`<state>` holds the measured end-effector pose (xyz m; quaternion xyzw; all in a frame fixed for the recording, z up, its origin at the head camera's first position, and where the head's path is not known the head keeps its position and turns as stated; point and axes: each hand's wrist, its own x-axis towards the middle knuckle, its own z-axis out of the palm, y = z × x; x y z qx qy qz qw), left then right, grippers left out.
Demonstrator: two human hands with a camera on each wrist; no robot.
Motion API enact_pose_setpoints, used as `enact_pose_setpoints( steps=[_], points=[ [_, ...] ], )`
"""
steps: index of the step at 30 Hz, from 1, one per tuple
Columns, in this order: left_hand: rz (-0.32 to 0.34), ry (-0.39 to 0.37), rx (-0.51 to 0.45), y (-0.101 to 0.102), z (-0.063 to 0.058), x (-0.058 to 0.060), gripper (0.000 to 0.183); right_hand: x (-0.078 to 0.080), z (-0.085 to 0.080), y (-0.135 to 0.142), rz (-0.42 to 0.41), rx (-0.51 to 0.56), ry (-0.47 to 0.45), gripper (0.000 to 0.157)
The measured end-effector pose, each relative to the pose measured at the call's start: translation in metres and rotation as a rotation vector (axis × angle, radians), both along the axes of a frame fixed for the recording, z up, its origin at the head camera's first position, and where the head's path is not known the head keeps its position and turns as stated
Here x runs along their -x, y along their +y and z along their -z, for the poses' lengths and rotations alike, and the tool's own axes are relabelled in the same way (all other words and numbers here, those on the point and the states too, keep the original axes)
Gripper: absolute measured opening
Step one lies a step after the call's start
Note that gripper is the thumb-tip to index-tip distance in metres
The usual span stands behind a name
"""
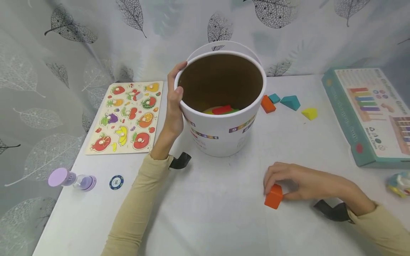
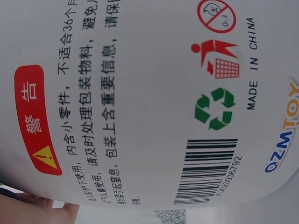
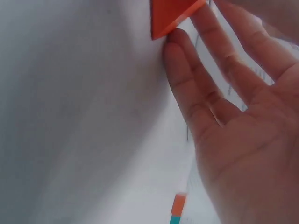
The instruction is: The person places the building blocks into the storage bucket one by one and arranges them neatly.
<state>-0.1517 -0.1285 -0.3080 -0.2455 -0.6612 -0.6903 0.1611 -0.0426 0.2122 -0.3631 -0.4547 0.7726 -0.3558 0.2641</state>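
A white bucket (image 1: 221, 133) with printed labels stands on the table, its mouth facing me. Inside it lie a red block (image 1: 221, 110) and some green and yellow pieces, partly hidden by the wall. My left hand (image 1: 174, 110) holds the bucket at its left rim. The left wrist view is filled by the bucket's printed side (image 2: 149, 102), with fingers at the lower left corner. In front of the bucket, to the right, my right hand (image 1: 301, 181) pinches an orange block (image 1: 273, 196) between thumb and fingers at the tabletop. Only part of that orange block (image 3: 170, 16) shows in the right wrist view.
Right of the bucket lie another orange block (image 1: 268, 104), two teal blocks (image 1: 290, 102) and a yellow one (image 1: 309, 113). A boxed game (image 1: 371, 117) is at the right. Leftward are a fruit puzzle board (image 1: 126, 119), a purple sand timer (image 1: 75, 179) and a chip (image 1: 116, 182).
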Motion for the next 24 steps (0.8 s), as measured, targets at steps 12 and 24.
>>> enact_pose_setpoints(
  steps=[12, 24],
  points=[
    [-0.001, 0.002, -0.007, -0.002, 0.001, -0.001, 0.089, 0.029, -0.059, -0.027, -0.004, 0.260, 0.175, 0.041],
    [0.006, 0.002, -0.005, -0.001, 0.001, 0.000, 0.091, 0.075, -0.151, -0.075, 0.239, 0.638, 0.485, 0.045]
  ],
)
